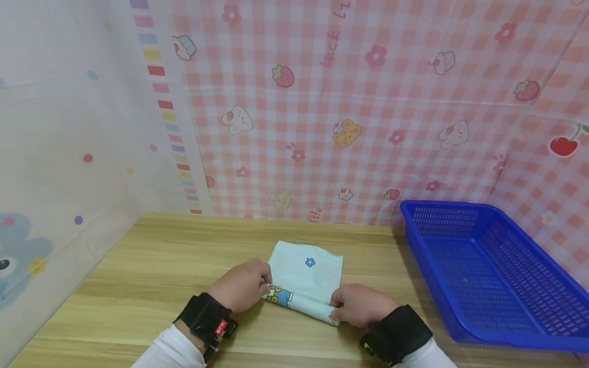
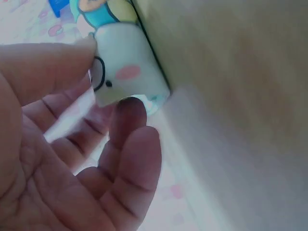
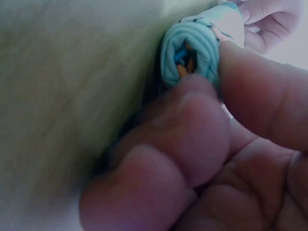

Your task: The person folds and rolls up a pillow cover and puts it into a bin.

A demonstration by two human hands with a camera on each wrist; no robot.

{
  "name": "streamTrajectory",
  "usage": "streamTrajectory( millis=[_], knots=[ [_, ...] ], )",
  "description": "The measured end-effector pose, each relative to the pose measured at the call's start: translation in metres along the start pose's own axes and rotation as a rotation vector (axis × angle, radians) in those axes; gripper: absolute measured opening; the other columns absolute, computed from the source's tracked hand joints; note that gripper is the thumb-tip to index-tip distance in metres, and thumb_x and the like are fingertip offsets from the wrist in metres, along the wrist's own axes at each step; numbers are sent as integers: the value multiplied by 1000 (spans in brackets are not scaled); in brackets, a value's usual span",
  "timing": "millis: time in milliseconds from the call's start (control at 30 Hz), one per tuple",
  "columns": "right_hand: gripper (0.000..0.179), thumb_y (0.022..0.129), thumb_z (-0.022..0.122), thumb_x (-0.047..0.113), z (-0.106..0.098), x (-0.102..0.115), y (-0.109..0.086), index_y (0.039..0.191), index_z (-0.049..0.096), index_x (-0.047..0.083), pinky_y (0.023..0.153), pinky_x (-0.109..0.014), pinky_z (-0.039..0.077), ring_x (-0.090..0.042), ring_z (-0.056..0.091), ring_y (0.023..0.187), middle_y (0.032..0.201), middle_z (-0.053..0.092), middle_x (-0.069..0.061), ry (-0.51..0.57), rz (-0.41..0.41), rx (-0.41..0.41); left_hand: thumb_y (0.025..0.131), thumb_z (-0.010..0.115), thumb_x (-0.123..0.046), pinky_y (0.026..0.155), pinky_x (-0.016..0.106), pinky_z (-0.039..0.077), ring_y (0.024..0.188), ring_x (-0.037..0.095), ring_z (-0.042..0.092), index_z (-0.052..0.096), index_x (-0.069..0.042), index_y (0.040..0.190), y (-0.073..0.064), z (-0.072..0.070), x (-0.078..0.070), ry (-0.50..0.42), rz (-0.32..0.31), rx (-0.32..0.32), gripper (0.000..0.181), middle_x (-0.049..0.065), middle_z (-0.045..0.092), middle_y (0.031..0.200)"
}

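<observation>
A pale mint cloth (image 1: 303, 276) with a small blue flower print lies partly rolled on the wooden table. Its near edge forms a thin roll (image 1: 309, 307) showing cartoon prints. My left hand (image 1: 246, 285) pinches the left end of this roll between thumb and fingers; in the left wrist view a cartoon face print shows on the rolled cloth (image 2: 122, 62). At the opposite end my right hand (image 1: 361, 305) pinches the roll too. The right wrist view looks into the coiled layers of the cloth (image 3: 168, 57), with thumb and fingertips against them. The flat part stretches away behind the roll.
To the right stands a blue plastic basket (image 1: 501, 286) with mesh walls. A pink checked sheet (image 1: 313, 168) hangs behind the wooden table (image 1: 152, 266), and a pale printed sheet (image 1: 69, 128) borders its left side.
</observation>
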State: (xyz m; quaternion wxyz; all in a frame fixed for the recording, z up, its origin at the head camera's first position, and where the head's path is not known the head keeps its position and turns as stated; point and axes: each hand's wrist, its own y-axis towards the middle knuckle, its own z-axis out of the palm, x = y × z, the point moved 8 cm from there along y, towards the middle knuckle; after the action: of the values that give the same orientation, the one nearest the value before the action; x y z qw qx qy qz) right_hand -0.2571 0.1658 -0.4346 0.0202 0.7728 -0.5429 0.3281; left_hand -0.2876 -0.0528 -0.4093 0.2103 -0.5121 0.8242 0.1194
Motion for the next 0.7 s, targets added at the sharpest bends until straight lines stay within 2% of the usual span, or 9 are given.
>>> streamTrajectory(
  millis=[100,200,300,467,533,700],
  knots=[
    [19,94,75,15,1,-1,-1,77,65,16,53,-26,33,-12,45,56,64,49,4,19,33,19,95,74,-8,76,37,53,81,12,57,72,-16,88,-1,-3,-6,69,40,-61,11,-4,65,94],
    [21,94,76,17,1,-2,-1,76,65,15,53,-27,33,-13,45,55,64,49,4,22,41,23,93,74,-6,73,33,52,77,9,57,75,-18,84,-2,-4,-10,112,63,-78,15,-6,66,89],
    [24,91,80,20,-2,-4,-2,74,64,15,54,-27,34,-14,47,57,65,52,3,25,53,-4,93,72,-4,72,31,52,76,9,56,77,-17,84,-2,-3,-11,113,67,-66,17,-7,67,88],
    [23,85,85,16,-8,-2,-3,78,62,15,56,-30,39,-16,51,60,70,57,1,41,27,-108,93,69,0,74,33,52,79,11,56,75,-14,86,0,0,-8,64,50,-30,16,-3,66,90],
    [23,83,85,12,-10,3,-3,80,63,15,58,-31,41,-16,52,62,72,59,1,25,8,-153,91,72,-1,74,33,52,79,12,56,73,-14,87,0,2,-6,49,42,-15,14,-2,65,92],
    [20,82,86,8,-12,10,-6,83,67,15,66,-34,44,-18,53,71,78,62,1,-25,34,-204,85,84,-8,72,32,48,78,13,53,67,-15,88,1,6,-5,52,33,7,18,-3,60,91]
  ],
)
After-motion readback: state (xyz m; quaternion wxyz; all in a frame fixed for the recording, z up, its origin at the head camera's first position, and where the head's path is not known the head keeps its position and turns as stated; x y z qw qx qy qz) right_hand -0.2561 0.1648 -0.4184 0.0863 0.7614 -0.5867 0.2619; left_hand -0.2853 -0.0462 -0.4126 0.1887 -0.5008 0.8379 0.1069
